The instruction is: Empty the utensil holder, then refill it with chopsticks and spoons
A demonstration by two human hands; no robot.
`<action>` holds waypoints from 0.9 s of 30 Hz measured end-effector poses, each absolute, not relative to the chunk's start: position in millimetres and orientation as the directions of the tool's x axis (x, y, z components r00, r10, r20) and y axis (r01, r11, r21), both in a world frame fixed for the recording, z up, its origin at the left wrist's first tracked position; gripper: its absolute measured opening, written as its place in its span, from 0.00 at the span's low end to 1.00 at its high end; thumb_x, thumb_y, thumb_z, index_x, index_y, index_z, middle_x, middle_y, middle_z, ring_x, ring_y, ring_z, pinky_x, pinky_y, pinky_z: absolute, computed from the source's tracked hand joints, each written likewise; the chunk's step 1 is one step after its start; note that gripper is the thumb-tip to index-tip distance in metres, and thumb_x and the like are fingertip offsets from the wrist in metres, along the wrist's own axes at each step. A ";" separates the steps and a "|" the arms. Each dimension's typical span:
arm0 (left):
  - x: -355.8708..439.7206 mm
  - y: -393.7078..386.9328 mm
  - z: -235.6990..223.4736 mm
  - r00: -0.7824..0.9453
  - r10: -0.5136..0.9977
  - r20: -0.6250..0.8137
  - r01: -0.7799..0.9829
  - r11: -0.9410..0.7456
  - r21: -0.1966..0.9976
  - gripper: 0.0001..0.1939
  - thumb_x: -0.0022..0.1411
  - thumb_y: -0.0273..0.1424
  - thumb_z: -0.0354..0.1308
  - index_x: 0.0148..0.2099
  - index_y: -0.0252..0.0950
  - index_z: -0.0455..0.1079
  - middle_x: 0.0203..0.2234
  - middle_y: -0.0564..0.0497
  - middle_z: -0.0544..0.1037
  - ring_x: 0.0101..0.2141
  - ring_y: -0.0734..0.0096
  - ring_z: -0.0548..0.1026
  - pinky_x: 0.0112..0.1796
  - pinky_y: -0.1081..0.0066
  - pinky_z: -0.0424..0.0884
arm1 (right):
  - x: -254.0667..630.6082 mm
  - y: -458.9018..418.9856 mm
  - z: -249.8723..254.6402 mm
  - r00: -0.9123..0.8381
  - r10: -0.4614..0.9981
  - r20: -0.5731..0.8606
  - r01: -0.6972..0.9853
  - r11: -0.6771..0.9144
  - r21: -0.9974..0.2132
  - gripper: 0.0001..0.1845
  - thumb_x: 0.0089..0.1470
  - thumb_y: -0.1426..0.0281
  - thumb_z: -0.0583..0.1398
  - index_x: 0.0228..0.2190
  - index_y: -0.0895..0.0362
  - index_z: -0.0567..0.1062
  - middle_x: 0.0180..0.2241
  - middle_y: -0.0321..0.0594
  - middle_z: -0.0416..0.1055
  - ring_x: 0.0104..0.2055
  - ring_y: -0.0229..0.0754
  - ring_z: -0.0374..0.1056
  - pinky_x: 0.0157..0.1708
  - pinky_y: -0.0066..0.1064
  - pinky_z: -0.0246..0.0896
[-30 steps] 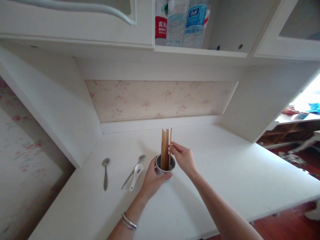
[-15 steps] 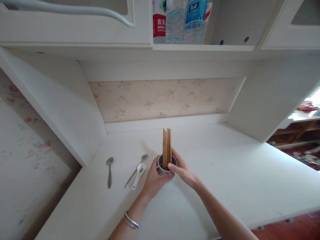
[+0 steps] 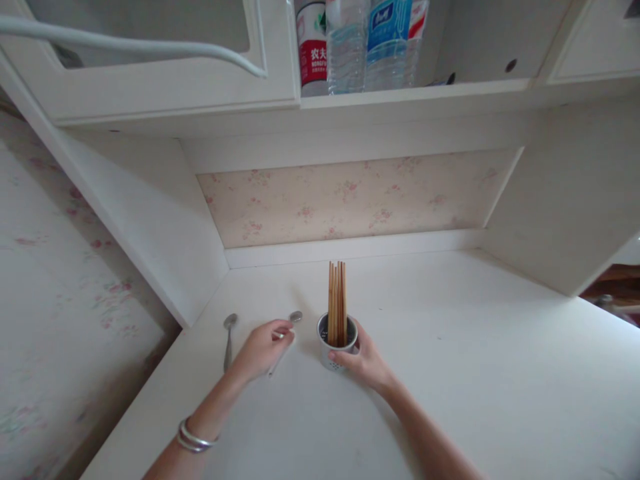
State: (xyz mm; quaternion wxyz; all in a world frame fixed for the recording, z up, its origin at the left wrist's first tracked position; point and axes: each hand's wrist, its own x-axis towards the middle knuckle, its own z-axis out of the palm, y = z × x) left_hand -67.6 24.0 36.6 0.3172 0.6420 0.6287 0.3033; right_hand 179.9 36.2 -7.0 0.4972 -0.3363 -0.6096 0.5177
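Observation:
My right hand (image 3: pixel 367 360) is wrapped round the right side of a grey metal utensil holder (image 3: pixel 334 359), thumb across its front. Several wooden chopsticks (image 3: pixel 337 303) stand upright in the holder. To the left, the curled fingers of my left hand (image 3: pixel 267 343) are closed on a small white ceramic spoon (image 3: pixel 277 365). Its handle shows below the fingers, and its bowl is mostly covered. A metal spoon (image 3: pixel 296 317) lies beside it, only its bowl end plainly visible. Left of that hand rests another metal spoon (image 3: pixel 229 340), its lower end near my wrist.
The white countertop (image 3: pixel 450 373) runs under everything, with side panels and a floral back wall (image 3: pixel 345 200) around it. Overhead, plastic bottles (image 3: pixel 387 47) stand on a cabinet shelf. A cabinet door (image 3: pixel 175 87) with a long handle hangs at the upper left.
My left hand has let go of the utensil holder and moved left onto the white spoon. My right hand stays on the holder. The camera view has shifted slightly.

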 end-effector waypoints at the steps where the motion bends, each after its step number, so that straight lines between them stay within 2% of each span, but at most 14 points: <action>1: -86.1 29.6 38.7 -0.008 1.000 -0.007 0.720 0.010 0.694 0.15 0.59 0.40 0.53 0.39 0.37 0.75 0.36 0.46 0.80 0.39 0.60 0.77 0.42 0.66 0.69 | 179.8 36.3 -7.8 -0.280 0.926 0.254 -0.107 0.233 -0.967 0.37 0.40 0.66 0.71 0.53 0.53 0.67 0.48 0.44 0.73 0.51 0.53 0.68 0.53 0.50 0.60; 3: -121.6 38.9 39.8 -0.139 0.990 -0.001 0.885 0.124 0.448 0.16 0.60 0.42 0.49 0.38 0.37 0.73 0.36 0.45 0.80 0.39 0.57 0.77 0.41 0.64 0.68 | 179.6 36.2 -9.1 -0.281 0.927 0.250 -0.119 0.225 -0.967 0.37 0.40 0.67 0.71 0.53 0.53 0.67 0.49 0.44 0.73 0.51 0.53 0.68 0.54 0.50 0.59; 6: -163.4 46.2 32.7 -0.271 0.960 -0.065 0.953 0.278 0.122 0.23 0.61 0.48 0.45 0.43 0.35 0.69 0.37 0.38 0.79 0.39 0.49 0.77 0.39 0.59 0.68 | 180.2 35.0 -9.7 -0.270 0.932 0.243 -0.125 0.216 -0.968 0.38 0.39 0.67 0.71 0.53 0.53 0.67 0.49 0.44 0.73 0.52 0.53 0.67 0.54 0.50 0.58; 8: -180.1 47.8 24.7 -0.302 0.946 -0.117 0.950 0.309 0.046 0.26 0.60 0.49 0.46 0.44 0.32 0.68 0.39 0.34 0.79 0.40 0.45 0.76 0.38 0.57 0.68 | 181.6 33.9 -9.2 -0.268 0.933 0.239 -0.119 0.214 -0.970 0.39 0.39 0.66 0.71 0.53 0.52 0.66 0.50 0.44 0.72 0.53 0.53 0.67 0.55 0.50 0.58; 10: -188.5 48.8 18.3 -0.315 0.937 -0.149 0.945 0.324 0.041 0.26 0.60 0.48 0.45 0.43 0.30 0.69 0.39 0.30 0.78 0.41 0.44 0.76 0.38 0.57 0.68 | 183.4 32.6 -8.1 -0.272 0.932 0.239 -0.112 0.216 -0.970 0.38 0.40 0.66 0.71 0.53 0.52 0.66 0.50 0.44 0.72 0.53 0.53 0.67 0.55 0.49 0.58; 16: -189.7 58.0 26.7 -0.288 0.946 -0.151 0.948 0.304 0.095 0.16 0.60 0.36 0.46 0.34 0.32 0.71 0.38 0.32 0.80 0.41 0.49 0.77 0.39 0.62 0.68 | 185.4 31.5 -5.4 -0.274 0.931 0.242 -0.139 0.211 -0.968 0.36 0.41 0.66 0.71 0.52 0.52 0.67 0.49 0.43 0.73 0.52 0.53 0.67 0.54 0.49 0.59; 20: -167.0 67.9 57.7 -0.210 0.974 -0.080 0.958 0.221 0.183 0.19 0.63 0.38 0.42 0.35 0.34 0.71 0.35 0.38 0.80 0.38 0.52 0.77 0.37 0.63 0.67 | 184.8 32.7 -7.1 -0.280 0.926 0.254 -0.117 0.229 -0.966 0.36 0.41 0.66 0.70 0.52 0.52 0.67 0.49 0.43 0.73 0.52 0.53 0.67 0.53 0.49 0.59; 23: -125.0 67.3 90.2 -0.087 0.996 0.000 0.935 0.082 0.344 0.23 0.64 0.47 0.40 0.38 0.37 0.70 0.34 0.47 0.80 0.34 0.63 0.77 0.35 0.69 0.67 | 184.5 32.8 -8.3 -0.284 0.920 0.269 -0.105 0.250 -0.963 0.35 0.41 0.66 0.71 0.51 0.53 0.68 0.48 0.43 0.73 0.50 0.53 0.67 0.52 0.48 0.60; 25: -88.5 61.7 111.3 -0.031 0.993 0.115 0.761 -0.051 0.647 0.22 0.61 0.49 0.47 0.40 0.36 0.70 0.34 0.48 0.80 0.32 0.65 0.76 0.32 0.71 0.67 | 184.4 31.9 -8.1 -0.281 0.920 0.271 -0.108 0.251 -0.962 0.35 0.41 0.66 0.71 0.51 0.53 0.67 0.48 0.43 0.73 0.50 0.52 0.67 0.52 0.47 0.60; 27: -52.2 54.5 126.7 -0.017 0.987 0.161 0.598 -0.119 0.792 0.21 0.57 0.48 0.54 0.40 0.35 0.70 0.33 0.48 0.80 0.31 0.65 0.76 0.31 0.72 0.67 | 184.2 30.4 -6.9 -0.278 0.922 0.271 -0.121 0.246 -0.962 0.36 0.41 0.66 0.71 0.52 0.52 0.67 0.49 0.43 0.73 0.51 0.52 0.67 0.52 0.47 0.60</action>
